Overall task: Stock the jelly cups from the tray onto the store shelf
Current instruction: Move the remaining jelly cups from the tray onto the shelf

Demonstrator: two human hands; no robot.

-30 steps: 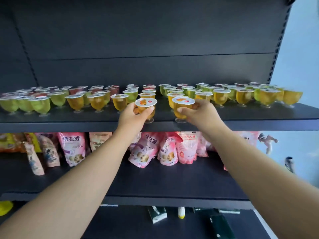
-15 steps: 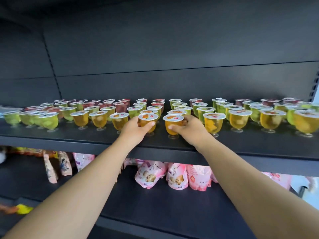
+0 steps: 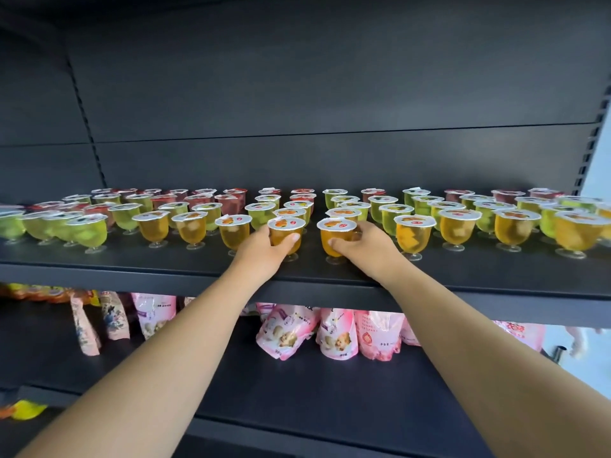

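Dark metal shelf [image 3: 463,272] carries rows of cups (amber, green, red); left hand [image 3: 264,247] grips one amber cup [image 3: 286,231], right hand [image 3: 367,244] another [image 3: 334,234]; pink pouches [image 3: 337,332] below.

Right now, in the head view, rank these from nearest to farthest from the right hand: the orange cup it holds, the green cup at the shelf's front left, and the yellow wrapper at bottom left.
1. The orange cup, gripped in the right hand.
2. The green cup, far along the front row to the left.
3. The yellow wrapper, lowest left, below both shelves.
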